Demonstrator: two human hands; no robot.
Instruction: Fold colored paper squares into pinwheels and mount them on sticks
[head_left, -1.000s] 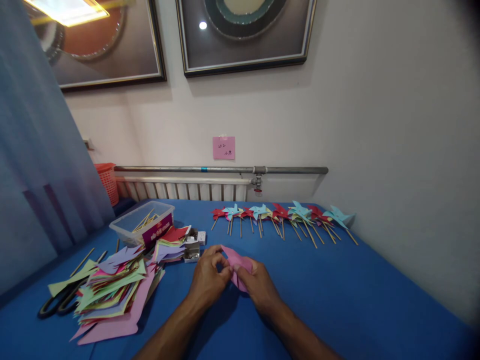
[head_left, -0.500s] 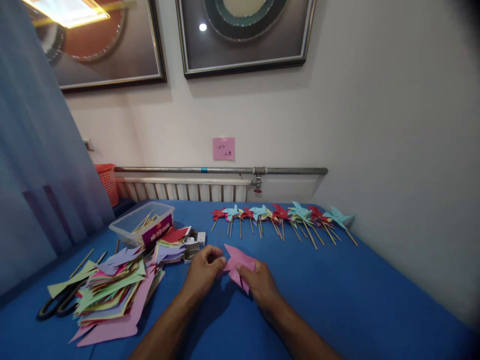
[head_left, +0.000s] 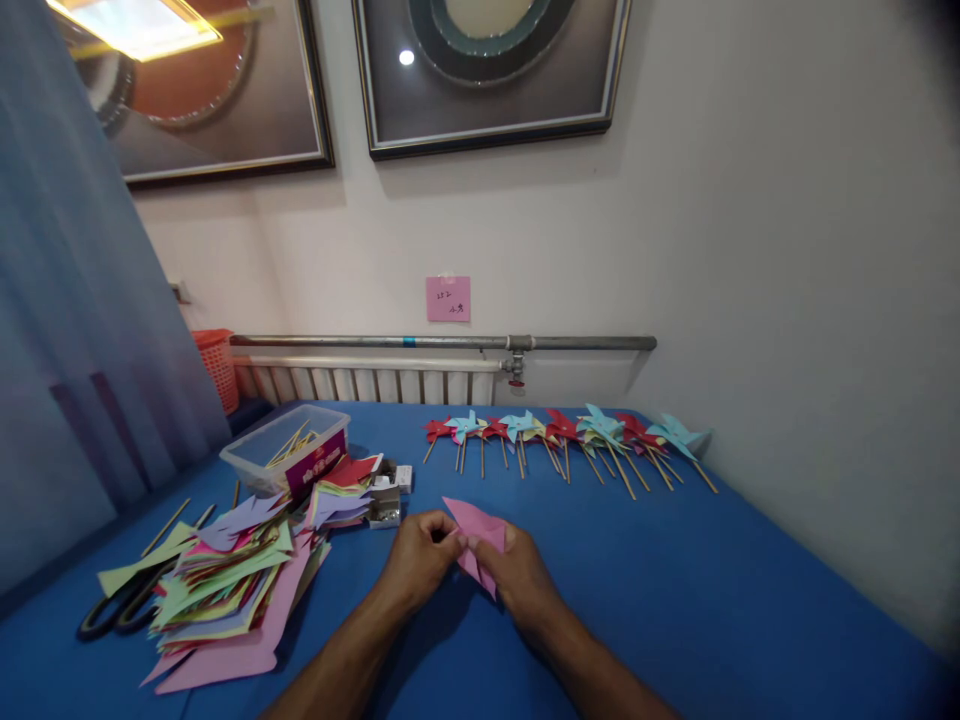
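Note:
A pink paper pinwheel (head_left: 477, 530), its corners folded toward the middle, is held above the blue table. My right hand (head_left: 523, 572) grips its right side, with the thumb pressed near the centre. My left hand (head_left: 421, 552) is closed at the left edge, thumb and forefinger pinched against the folded paper by the right thumb. Whether a small pin is between those fingertips is hidden. No stick shows on this pinwheel. Just beyond my left hand lie small open boxes (head_left: 385, 508) with tiny metal pieces inside.
Finished pinwheels on sticks (head_left: 561, 425) lie in a row along the back of the table. At left are a stack of coloured paper (head_left: 225, 590), black-handled scissors (head_left: 135, 600) and a clear plastic tub (head_left: 255, 450) with sticks. A blue curtain (head_left: 82, 300) hangs at far left.
My left hand has moved right and closed in on the paper's centre, beside the right thumb. The pinwheel has tilted and looks narrower; the right hand has barely shifted.

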